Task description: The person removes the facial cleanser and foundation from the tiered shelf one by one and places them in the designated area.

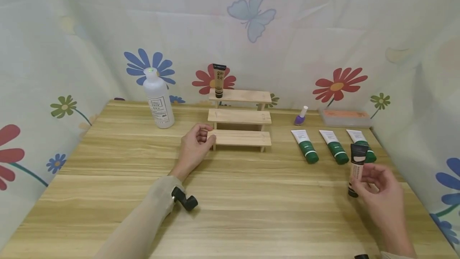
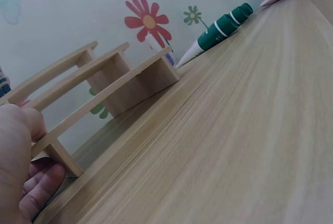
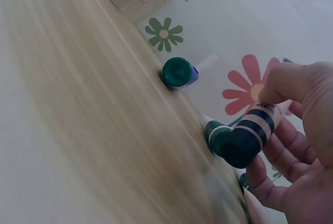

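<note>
My left hand grips the left end of the lowest step of a three-step wooden stand. In the left wrist view its thumb side lies over the step and fingers curl beside the leg. At the right, my right hand pinches a beige cosmetic tube with a black cap and black end, cap downward, above the table. The right wrist view shows the black cap pointing toward the camera. A similar tube stands upright on its cap at the left of the top step.
Several green-and-white tubes lie in a row on the wooden table, the rightmost partly hidden by the held tube. Behind them are a purple nail polish bottle and a clear box. A white bottle stands at the left.
</note>
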`<state>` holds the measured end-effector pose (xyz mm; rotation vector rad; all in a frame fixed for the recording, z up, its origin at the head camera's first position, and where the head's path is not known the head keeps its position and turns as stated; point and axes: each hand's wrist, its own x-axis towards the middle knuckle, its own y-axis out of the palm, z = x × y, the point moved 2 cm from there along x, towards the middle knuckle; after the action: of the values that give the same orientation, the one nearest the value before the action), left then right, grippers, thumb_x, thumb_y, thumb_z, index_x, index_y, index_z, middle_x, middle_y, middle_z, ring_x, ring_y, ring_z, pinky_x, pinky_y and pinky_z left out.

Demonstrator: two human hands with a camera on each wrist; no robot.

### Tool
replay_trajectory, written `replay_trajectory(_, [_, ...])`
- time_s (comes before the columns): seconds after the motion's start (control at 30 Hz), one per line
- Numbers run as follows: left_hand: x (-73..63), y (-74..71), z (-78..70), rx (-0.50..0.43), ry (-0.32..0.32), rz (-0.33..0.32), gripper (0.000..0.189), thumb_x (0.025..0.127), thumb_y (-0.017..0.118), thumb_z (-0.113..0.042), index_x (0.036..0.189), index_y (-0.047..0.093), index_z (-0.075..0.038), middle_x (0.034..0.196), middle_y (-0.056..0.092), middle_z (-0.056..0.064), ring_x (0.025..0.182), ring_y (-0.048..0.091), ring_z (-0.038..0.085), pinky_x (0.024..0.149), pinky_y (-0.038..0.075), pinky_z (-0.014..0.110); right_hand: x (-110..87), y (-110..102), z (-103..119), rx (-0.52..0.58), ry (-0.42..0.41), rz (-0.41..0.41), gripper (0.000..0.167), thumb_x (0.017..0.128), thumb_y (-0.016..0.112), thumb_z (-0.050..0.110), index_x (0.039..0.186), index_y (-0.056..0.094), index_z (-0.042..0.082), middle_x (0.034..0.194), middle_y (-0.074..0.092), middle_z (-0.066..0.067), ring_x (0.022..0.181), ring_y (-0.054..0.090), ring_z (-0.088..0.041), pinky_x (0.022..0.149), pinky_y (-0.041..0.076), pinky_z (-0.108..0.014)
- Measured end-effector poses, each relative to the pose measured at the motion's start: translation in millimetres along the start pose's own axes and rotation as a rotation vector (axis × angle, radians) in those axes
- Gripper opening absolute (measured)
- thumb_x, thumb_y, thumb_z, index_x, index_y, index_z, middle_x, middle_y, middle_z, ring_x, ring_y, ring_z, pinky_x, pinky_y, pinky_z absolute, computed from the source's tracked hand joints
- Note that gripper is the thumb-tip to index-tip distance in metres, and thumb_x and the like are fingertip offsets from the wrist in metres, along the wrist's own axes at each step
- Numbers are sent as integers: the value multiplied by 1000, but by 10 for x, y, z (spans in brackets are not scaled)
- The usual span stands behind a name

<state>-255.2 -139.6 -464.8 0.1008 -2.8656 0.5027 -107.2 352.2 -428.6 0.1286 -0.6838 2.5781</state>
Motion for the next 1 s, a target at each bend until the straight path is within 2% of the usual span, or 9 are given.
replay_trajectory(0.13, [2,-5,-11,-2,1,0,24,101,79,-16,124,72,-12,103,75,9,90,71,21,76,57,21,-74,-31,-43,-76,-44,64,45,94,86,-3,131,61,2,107,65,21,94,64,1,81,55,-8])
replay_trajectory(0.4, [8,-10,-5,-2,5,-9,24,101,79,-16,124,72,-12,102,74,8,89,70,21,74,57,20,-133,-35,-68,-149,-95,111,45,92,87,-2,130,64,-2,101,65,12,87,63,2,75,53,-9])
replay_trajectory(0.7, [2,-15,18,-3,7,-6,23,101,79,-16,123,72,-13,103,73,8,91,70,21,76,57,20,-120,-34,-130,-299,-92,159,43,94,86,8,131,68,-6,108,72,-18,81,59,7,68,51,-10])
replay_trajectory(1.0, [5,-3,13,-5,4,-3,23,101,79,-16,124,72,-12,103,74,8,91,70,20,76,56,20,-134,-12,-153,-383,-117,173,44,95,87,14,131,70,-6,108,75,-18,79,57,8,67,49,-8])
